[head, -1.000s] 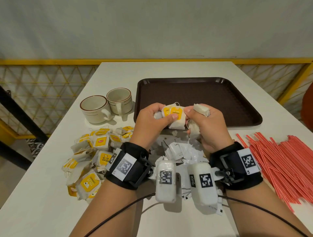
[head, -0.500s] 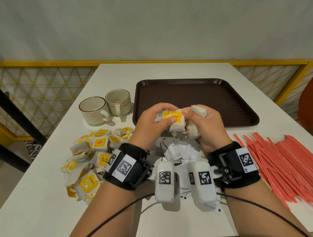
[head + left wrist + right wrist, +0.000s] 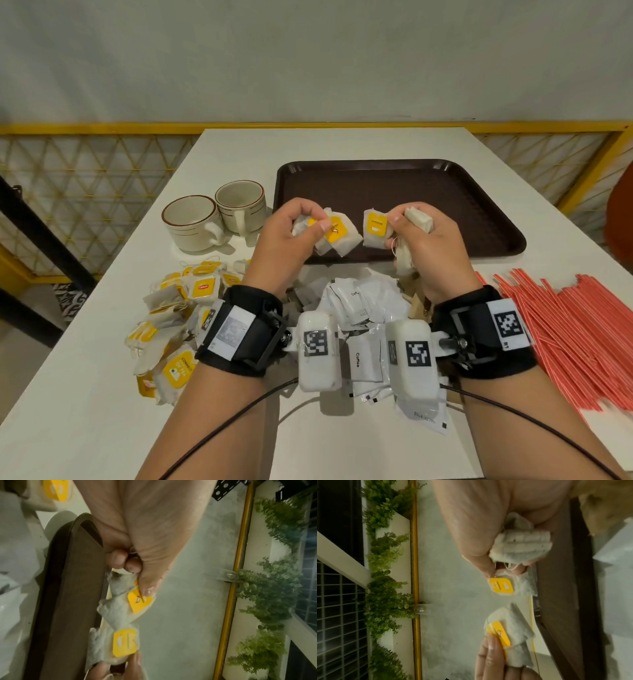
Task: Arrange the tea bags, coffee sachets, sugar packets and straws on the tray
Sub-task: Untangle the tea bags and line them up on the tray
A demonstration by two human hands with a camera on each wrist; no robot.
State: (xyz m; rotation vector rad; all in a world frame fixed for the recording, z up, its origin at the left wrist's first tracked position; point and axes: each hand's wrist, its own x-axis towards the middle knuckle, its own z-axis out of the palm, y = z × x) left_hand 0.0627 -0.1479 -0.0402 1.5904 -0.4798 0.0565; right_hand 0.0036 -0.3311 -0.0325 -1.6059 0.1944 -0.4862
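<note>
I see both hands curled on tea bags above the tray front edge: left hand grips yellow-tagged ones, right hand pinches others. Exact no. hidden by fingers; coffee sachets partly covered by my wrists.

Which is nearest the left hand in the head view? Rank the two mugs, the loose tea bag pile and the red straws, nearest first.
1. Loose tea bag pile and two mugs, both on the hand's left: too close to call.
2. Red straws, far right.

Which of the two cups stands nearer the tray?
The farther, right-hand cup, with its rim almost beside the tray edge; the other cup sits left, nearer the camera.
</note>
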